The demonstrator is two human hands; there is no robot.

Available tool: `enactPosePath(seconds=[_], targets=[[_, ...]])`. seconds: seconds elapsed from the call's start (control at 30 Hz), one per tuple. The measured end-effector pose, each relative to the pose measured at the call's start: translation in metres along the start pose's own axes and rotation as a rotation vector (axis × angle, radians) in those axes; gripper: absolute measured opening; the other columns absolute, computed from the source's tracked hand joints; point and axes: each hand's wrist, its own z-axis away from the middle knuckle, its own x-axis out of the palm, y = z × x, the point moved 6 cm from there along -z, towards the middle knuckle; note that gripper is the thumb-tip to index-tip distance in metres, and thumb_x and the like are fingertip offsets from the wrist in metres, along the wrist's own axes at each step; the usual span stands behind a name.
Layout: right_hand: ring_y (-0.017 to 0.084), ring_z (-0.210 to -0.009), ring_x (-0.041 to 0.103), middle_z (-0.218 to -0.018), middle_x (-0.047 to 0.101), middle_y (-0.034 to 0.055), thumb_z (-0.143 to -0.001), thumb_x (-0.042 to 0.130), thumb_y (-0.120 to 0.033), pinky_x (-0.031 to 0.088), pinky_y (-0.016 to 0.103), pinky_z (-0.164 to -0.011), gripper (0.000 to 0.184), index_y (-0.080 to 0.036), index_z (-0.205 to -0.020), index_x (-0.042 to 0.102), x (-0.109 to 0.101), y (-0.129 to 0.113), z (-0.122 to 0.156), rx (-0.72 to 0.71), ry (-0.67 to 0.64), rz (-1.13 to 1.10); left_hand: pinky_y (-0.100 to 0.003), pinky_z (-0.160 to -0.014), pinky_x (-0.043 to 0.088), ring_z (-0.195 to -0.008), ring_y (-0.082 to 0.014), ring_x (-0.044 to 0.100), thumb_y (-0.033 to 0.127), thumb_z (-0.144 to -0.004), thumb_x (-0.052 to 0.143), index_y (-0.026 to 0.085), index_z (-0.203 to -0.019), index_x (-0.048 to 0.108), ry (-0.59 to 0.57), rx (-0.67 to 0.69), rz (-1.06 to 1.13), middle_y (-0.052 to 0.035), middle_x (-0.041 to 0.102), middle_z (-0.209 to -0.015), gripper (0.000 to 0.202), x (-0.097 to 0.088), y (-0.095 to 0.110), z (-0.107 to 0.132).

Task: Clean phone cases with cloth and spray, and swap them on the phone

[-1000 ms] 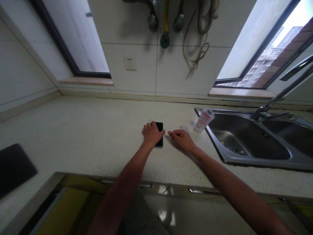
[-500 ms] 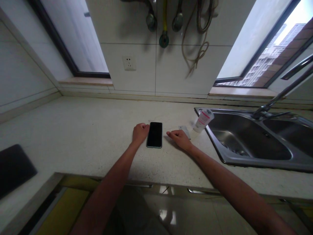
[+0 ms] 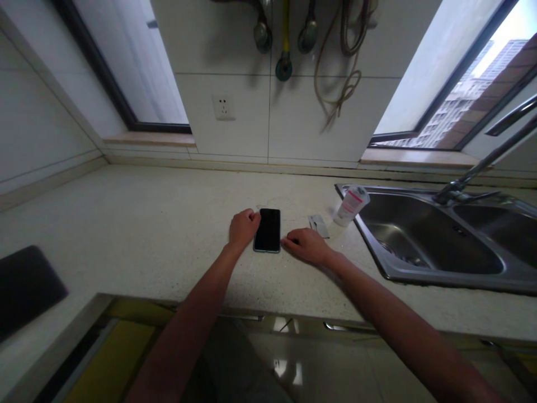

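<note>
A smartphone (image 3: 267, 230) with a dark screen lies flat on the counter between my two hands. My left hand (image 3: 244, 228), closed with curled fingers, rests at the phone's left side, its thumb side against the upper left edge. At the lower right edge of the phone is my right hand (image 3: 307, 245), its fingers curled in and the fingertips touching or almost touching the edge. The hands themselves hide whatever may be inside them. Just behind my right hand lies a small pale packet (image 3: 319, 226). A clear plastic cup (image 3: 351, 206) with pink print leans by the sink.
A steel double sink (image 3: 428, 235) with a tap (image 3: 457, 187) is set into the counter (image 3: 168, 224) at right. A dark flat object (image 3: 29, 288) lies at far left. Pipe fittings (image 3: 284, 66) and a socket (image 3: 224, 107) are on the wall. Below left, a drawer or cupboard stands open.
My right hand has moved left and slightly towards me, to the phone's right edge. My left hand has shifted slightly at the left edge. The phone stays in place; the view has shifted a little.
</note>
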Motion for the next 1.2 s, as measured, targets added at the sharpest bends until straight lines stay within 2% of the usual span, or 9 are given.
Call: enactPosePath(seconds=[0.1,0.2,0.33,0.47,0.57,0.77,0.87,1.0,1.2], targets=[[0.012,-0.057,0.041,-0.061,0.054,0.0012,-0.095,0.05,-0.04,0.022,0.029,-0.059,0.041,-0.018,-0.061,0.058,-0.011,0.0,0.001,-0.043,-0.018,0.004,-0.03,-0.07,0.039,-0.075,-0.0199,0.059,0.048,-0.088,0.055,0.021,-0.081,0.061,-0.108,-0.05,-0.085,-0.0059,0.066,-0.08,0.028,0.003,0.005,0.006],[0.011,-0.057,0.041,-0.061,0.053,0.0005,-0.097,0.048,-0.041,0.023,0.028,-0.059,0.044,-0.017,-0.061,0.057,-0.026,0.008,0.001,0.029,0.1,0.015,-0.039,-0.085,0.045,-0.103,-0.0309,0.063,0.068,-0.086,0.051,0.017,-0.124,0.057,-0.167,-0.058,-0.232,-0.0185,0.066,-0.116,0.064,0.005,0.015,0.016],[0.012,-0.056,0.041,-0.061,0.055,0.0013,-0.097,0.047,-0.04,0.022,0.029,-0.059,0.043,-0.018,-0.062,0.06,-0.02,0.011,-0.001,0.098,0.112,0.047,-0.045,-0.093,0.047,-0.117,-0.0401,0.058,0.081,-0.074,0.055,0.01,-0.146,0.04,-0.184,-0.017,-0.391,-0.0273,0.055,-0.132,0.102,0.017,0.033,0.028],[0.013,-0.058,0.045,-0.063,0.06,0.0036,-0.093,0.048,-0.034,0.023,0.03,-0.059,0.037,-0.018,-0.064,0.065,-0.006,0.009,-0.004,0.143,0.1,0.076,-0.046,-0.093,0.048,-0.117,-0.0416,0.057,0.071,-0.07,0.067,0.002,-0.14,0.046,-0.163,-0.052,-0.454,-0.0297,0.055,-0.129,0.1,0.031,0.041,0.026],[0.014,-0.058,0.047,-0.063,0.062,0.0044,-0.091,0.049,-0.033,0.023,0.03,-0.058,0.035,-0.018,-0.064,0.066,-0.004,0.01,-0.005,0.18,0.134,0.06,-0.047,-0.092,0.048,-0.115,-0.0417,0.057,0.063,-0.069,0.07,0.002,-0.128,0.055,-0.151,-0.061,-0.429,-0.0299,0.057,-0.124,0.086,0.037,0.041,0.02],[0.013,-0.057,0.046,-0.062,0.061,0.0037,-0.092,0.049,-0.036,0.022,0.029,-0.057,0.038,-0.018,-0.064,0.064,-0.004,0.009,-0.004,0.132,0.138,0.031,-0.045,-0.09,0.048,-0.109,-0.0399,0.061,0.061,-0.067,0.07,0.01,-0.107,0.064,-0.146,-0.066,-0.289,-0.0263,0.059,-0.114,0.065,0.028,0.032,0.01],[0.013,-0.057,0.044,-0.062,0.061,0.0035,-0.093,0.049,-0.038,0.021,0.029,-0.057,0.04,-0.017,-0.062,0.063,-0.002,0.008,-0.004,0.113,0.151,0.042,-0.042,-0.09,0.048,-0.108,-0.036,0.062,0.058,-0.072,0.067,0.012,-0.106,0.062,-0.147,-0.099,-0.139,-0.0225,0.059,-0.112,0.058,0.018,0.028,0.006],[0.013,-0.059,0.045,-0.063,0.061,0.0031,-0.093,0.05,-0.039,0.021,0.029,-0.057,0.04,-0.018,-0.063,0.064,0.003,0.008,-0.003,0.129,0.16,0.043,-0.039,-0.093,0.047,-0.112,-0.0297,0.059,0.047,-0.069,0.075,0.015,-0.116,0.053,-0.055,-0.067,0.022,-0.0168,0.055,-0.12,0.061,0.009,0.034,0.007],[0.013,-0.057,0.046,-0.061,0.061,0.003,-0.092,0.049,-0.04,0.021,0.028,-0.056,0.04,-0.018,-0.063,0.065,0.003,0.008,-0.003,0.176,0.148,0.049,-0.039,-0.092,0.047,-0.111,-0.0283,0.058,0.041,-0.066,0.078,0.016,-0.113,0.05,-0.067,0.001,0.063,-0.0138,0.056,-0.115,0.06,0.02,0.046,0.016]])
